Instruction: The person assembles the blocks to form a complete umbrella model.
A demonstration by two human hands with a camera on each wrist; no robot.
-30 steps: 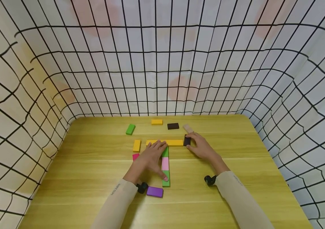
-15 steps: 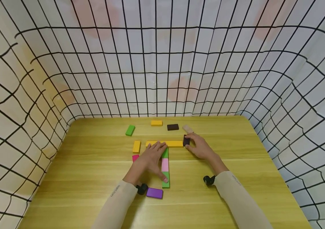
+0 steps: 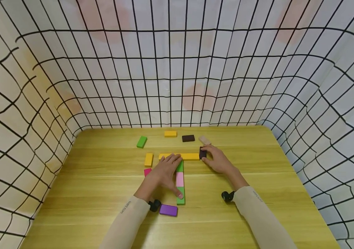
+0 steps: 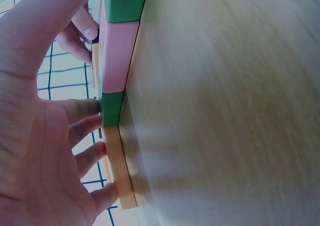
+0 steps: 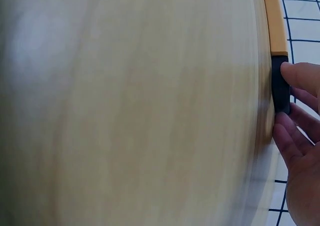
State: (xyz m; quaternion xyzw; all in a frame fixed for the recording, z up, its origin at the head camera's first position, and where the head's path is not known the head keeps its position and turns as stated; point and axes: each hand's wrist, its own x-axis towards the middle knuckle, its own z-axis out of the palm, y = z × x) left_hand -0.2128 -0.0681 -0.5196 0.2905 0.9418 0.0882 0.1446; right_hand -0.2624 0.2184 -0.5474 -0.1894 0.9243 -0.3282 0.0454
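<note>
A yellow row [image 3: 190, 157] of blocks lies crosswise on the table, and a column of green and pink blocks [image 3: 180, 179] runs from it toward me. My left hand [image 3: 165, 171] spreads over where they meet, its fingertips on the yellow row and green block, the thumb at the nearest green block [image 3: 180, 200]. In the left wrist view, the fingers rest along the row's side [image 4: 119, 168]. My right hand [image 3: 218, 159] pinches a black block [image 5: 281, 86] between thumb and fingers; it stands against the row's right end.
Loose blocks lie around: purple [image 3: 168, 210] in front, a yellow block [image 3: 148, 160] and a partly hidden red block [image 3: 147, 172] at left. Farther back are a green block [image 3: 141, 141], a yellow block [image 3: 170, 134], a dark block [image 3: 188, 138] and a pale block [image 3: 205, 140]. Black wire mesh [image 3: 177, 77] encloses the table.
</note>
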